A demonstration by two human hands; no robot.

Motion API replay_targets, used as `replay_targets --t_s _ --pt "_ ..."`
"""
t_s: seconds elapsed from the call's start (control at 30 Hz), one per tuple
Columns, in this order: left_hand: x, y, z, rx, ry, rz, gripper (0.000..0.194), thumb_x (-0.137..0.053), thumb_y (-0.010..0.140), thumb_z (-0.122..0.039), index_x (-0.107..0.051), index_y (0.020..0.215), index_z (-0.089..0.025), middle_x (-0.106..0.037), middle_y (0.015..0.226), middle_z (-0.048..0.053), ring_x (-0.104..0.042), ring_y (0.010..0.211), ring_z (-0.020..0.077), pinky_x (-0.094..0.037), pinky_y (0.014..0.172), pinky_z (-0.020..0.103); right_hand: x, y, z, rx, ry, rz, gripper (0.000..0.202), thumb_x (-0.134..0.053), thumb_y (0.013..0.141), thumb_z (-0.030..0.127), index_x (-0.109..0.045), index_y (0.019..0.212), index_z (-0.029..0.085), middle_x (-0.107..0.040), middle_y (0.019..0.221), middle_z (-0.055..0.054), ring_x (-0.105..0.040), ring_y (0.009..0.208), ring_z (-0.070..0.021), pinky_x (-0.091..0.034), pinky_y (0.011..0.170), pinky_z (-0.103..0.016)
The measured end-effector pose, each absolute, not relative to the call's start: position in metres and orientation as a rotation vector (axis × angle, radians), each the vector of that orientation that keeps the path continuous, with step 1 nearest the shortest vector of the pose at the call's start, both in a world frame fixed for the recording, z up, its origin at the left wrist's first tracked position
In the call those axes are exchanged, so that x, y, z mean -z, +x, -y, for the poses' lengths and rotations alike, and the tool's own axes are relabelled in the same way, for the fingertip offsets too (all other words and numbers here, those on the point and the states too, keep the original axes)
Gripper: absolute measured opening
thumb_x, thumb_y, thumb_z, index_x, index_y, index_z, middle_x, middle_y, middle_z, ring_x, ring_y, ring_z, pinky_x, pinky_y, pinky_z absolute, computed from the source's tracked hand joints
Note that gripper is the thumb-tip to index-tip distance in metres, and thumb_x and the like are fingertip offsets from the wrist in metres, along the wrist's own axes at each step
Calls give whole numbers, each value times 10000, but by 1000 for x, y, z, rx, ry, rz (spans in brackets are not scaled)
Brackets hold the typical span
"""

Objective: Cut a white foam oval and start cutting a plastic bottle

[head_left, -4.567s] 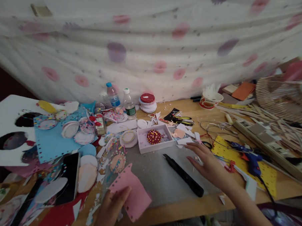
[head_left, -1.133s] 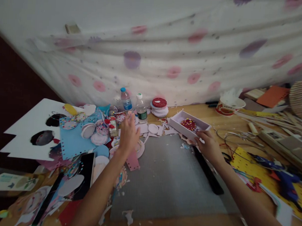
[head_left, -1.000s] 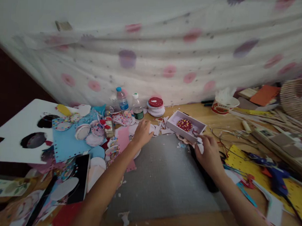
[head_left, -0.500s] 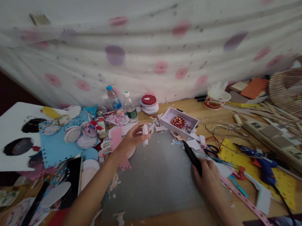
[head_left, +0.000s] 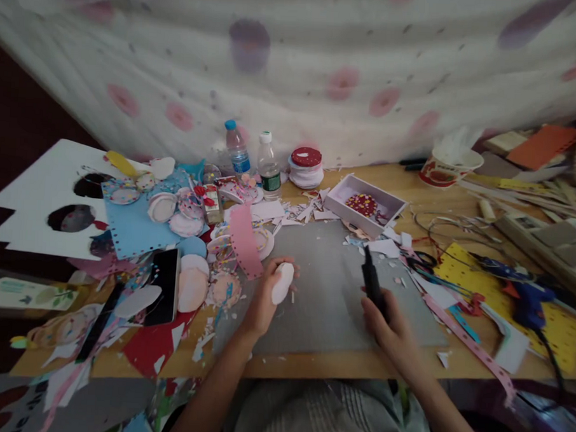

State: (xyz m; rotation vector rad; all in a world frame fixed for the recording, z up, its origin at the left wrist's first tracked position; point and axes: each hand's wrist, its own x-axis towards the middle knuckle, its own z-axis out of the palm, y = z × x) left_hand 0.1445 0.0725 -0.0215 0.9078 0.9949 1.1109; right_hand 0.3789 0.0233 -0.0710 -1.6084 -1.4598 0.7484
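Observation:
My left hand is closed round a white oval piece, its flat face turned up toward me, above the left part of the grey cutting mat. In my right hand is a slim black tool that looks like a utility knife. Its narrow end points up and away from me, over the mat's right side; whether a blade is out cannot be seen. A curved pink perforated strip lies just beyond my left hand.
White paper scraps and an open white box lie behind the mat. Two plastic bottles stand at the back. Decorated round pieces and a phone crowd the left. On the right are scissors, a blue glue gun and wooden strips.
My left hand has come down and nearer to me, turning the white piece from edge-on to face up. The black tool now points more upright. The camera view has tilted down.

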Motion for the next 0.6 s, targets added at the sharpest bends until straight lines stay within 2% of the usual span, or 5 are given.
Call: replay_targets --t_s 0.1,0.17,0.3,0.47,0.6 --pt "32 149 -55 -1105 1031 -1024 356 -629 809 -323 -569 1145 -224 -599 1154 55 -548 1091 208 -434 909 316 58 359 -19 -916 -1538 1567 323 -429 955 469 -561 1066 196 -572 672 10 -566 597 -162 -463 553 -262" --pt "36 149 -40 -1057 1140 -1032 339 -566 884 -348 -541 1204 -240 -586 1181 57 -559 1072 196 -417 940 334 51 352 -19 -999 -1443 1652 323 -400 967 454 -558 1091 202 -623 766 -15 -610 698 -177 -492 635 -276" --pt "45 148 -21 -1005 1243 -1000 382 -513 922 -424 -474 1264 -258 -574 1160 61 -567 1006 181 -449 887 328 50 347 -20 -1021 -1294 1775 245 -404 971 393 -530 1085 217 -649 937 -52 -625 882 -201 -497 764 -304" --pt "53 149 -20 -1040 1187 -1016 539 -741 759 -394 -464 1205 -271 -555 1117 40 -562 947 165 -472 784 270 61 351 -21 -1015 -1257 1772 151 -490 941 347 -409 1000 233 -578 772 1 -581 681 -161 -493 628 -269" --pt "59 151 -22 -1045 1131 -1038 501 -728 766 -390 -482 1182 -259 -566 1087 40 -568 934 168 -476 795 284 66 361 -21 -1030 -1192 1934 401 -498 942 334 -361 1302 227 -581 1162 -104 -589 1058 -218 -506 896 -367"
